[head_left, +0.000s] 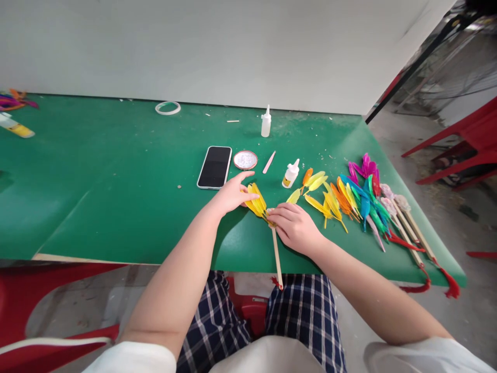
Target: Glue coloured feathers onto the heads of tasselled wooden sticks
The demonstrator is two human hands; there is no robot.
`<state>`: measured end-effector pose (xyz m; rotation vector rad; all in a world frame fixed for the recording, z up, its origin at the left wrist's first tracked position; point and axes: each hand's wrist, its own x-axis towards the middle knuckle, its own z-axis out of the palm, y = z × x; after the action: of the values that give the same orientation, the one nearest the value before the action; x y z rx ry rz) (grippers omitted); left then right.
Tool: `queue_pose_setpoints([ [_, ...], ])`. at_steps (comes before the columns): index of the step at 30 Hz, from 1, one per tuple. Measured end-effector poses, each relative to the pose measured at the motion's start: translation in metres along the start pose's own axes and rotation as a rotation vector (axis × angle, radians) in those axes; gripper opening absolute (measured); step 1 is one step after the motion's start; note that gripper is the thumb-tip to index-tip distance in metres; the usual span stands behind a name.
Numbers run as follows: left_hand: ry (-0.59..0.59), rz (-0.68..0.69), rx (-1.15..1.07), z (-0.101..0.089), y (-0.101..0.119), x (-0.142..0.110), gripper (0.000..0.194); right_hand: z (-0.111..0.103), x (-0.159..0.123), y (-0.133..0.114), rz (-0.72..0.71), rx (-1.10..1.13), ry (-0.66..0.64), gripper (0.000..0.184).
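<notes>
In front of me a wooden stick [277,254] with a small red tassel hangs slightly over the table's near edge. Yellow feathers [256,201] fan out from its upper end toward the left. My left hand [233,194] has its thumb across these feathers, with the index finger stretched out past them; its lower fingers are partly hidden. My right hand [295,228] is closed over the top of the stick at the feathers' base, covering most of the joint. Beside its knuckles lies a loose yellow-green feather [294,197].
Nearby on the green table [116,171] are a phone [215,167], a round dish [245,159], pink tweezers [269,162], glue bottles [290,174] [266,123] and a tape roll [167,108]. Rightward lie coloured feathers [365,199] and several tasselled sticks [407,228]. A white wall [194,52] stands behind.
</notes>
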<state>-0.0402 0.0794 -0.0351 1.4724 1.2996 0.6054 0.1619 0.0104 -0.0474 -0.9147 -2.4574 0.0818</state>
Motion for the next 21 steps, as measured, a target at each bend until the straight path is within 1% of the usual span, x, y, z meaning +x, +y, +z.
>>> queue_pose_setpoints([
  [3, 0.009, 0.02, 0.021, 0.0017, 0.0009, 0.0003, 0.068, -0.0003, 0.0008, -0.0002, 0.01, 0.001, 0.0, 0.022],
  [7, -0.016, 0.002, 0.015, 0.0017, 0.0026, 0.0, 0.064, 0.0002, 0.0016, -0.0004, 0.033, 0.028, -0.001, 0.022],
  [14, -0.026, 0.009, 0.037, 0.001, 0.0027, -0.001, 0.059, 0.0014, 0.0032, -0.0009, 0.076, 0.059, 0.033, 0.022],
  [19, -0.039, -0.001, 0.041, 0.0013, 0.0029, -0.0013, 0.052, 0.0029, 0.0034, -0.0018, 0.073, 0.048, 0.049, 0.022],
  [21, -0.021, 0.01, 0.073, 0.0011, 0.0021, 0.0, 0.047, 0.003, 0.0029, -0.0018, 0.068, 0.049, 0.049, 0.022],
])
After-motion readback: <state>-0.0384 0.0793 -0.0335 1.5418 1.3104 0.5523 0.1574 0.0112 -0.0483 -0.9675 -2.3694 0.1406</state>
